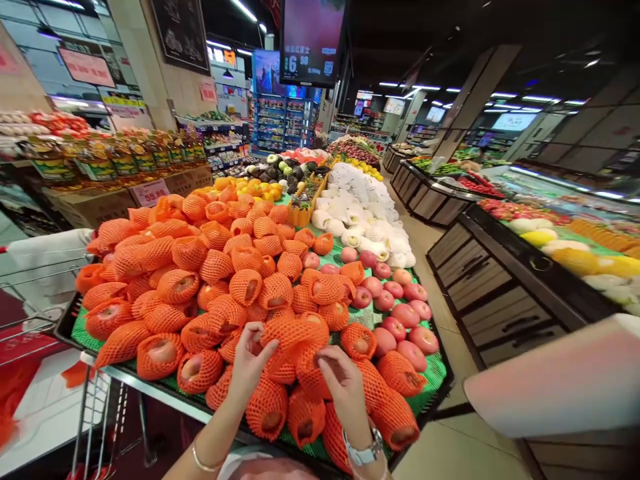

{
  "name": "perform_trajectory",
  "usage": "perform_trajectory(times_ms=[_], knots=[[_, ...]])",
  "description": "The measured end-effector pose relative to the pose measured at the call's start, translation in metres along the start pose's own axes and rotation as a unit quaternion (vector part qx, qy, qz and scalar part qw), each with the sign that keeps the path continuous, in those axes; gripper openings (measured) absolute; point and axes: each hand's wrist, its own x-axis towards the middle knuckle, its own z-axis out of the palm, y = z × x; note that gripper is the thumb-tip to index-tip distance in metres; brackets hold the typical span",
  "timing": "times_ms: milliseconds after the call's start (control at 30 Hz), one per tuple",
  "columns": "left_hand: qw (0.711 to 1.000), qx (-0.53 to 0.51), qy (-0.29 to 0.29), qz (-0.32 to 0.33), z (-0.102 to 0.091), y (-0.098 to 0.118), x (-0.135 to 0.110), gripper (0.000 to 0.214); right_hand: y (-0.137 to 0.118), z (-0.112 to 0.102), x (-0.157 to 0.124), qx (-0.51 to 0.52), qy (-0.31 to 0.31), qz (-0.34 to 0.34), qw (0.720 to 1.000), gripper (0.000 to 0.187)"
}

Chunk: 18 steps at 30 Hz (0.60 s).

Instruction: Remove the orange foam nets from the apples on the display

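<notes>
An orange foam net sleeve (293, 333) lies between my two hands, over the front of a pile of netted fruit (215, 267). My left hand (251, 360) is at the sleeve's left end, thumb and forefinger apart, the thumb by its edge. From the right, my right hand (344, 380) pinches the sleeve near its opening, thumb and fingers drawn together. Whether fruit is inside this sleeve is hidden. Bare pink-red apples (395, 327) sit on the green mat (437, 377) to the right.
White-netted fruit (357, 213) lies behind the apples. A metal shopping cart (95, 407) stands at left, with bottled oil (125, 157) beyond it. On the right, a blurred pale roll-like object (560, 377) juts in before another produce stand (495, 287). A price screen (313, 47) hangs ahead.
</notes>
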Motion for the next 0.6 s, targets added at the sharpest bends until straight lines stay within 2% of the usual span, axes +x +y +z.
perform_trajectory(times_ms=[100,200,300,367,500,600], knots=[[0.998,0.015,-0.053,-0.007,0.004,0.004,-0.002,0.022,0.005,-0.007,-0.006,0.011,0.039,0.005,0.999,0.02],[0.995,0.082,-0.049,0.042,0.006,0.009,-0.006,0.018,0.013,-0.011,-0.007,0.027,0.062,0.029,0.997,0.021],[0.985,0.125,-0.112,0.04,0.01,0.009,-0.011,0.013,0.021,-0.01,-0.004,0.033,0.079,0.046,0.995,0.03],[0.982,0.109,-0.156,0.007,0.012,0.007,-0.013,0.013,0.024,-0.01,-0.002,0.021,0.079,0.052,0.995,0.03],[0.985,-0.007,-0.122,-0.118,0.007,-0.006,-0.015,0.018,0.023,-0.017,-0.003,-0.036,0.038,0.027,0.998,0.018],[0.955,-0.127,-0.127,-0.235,-0.002,-0.019,-0.013,0.019,0.017,-0.023,-0.007,-0.051,-0.038,-0.004,0.998,0.018]])
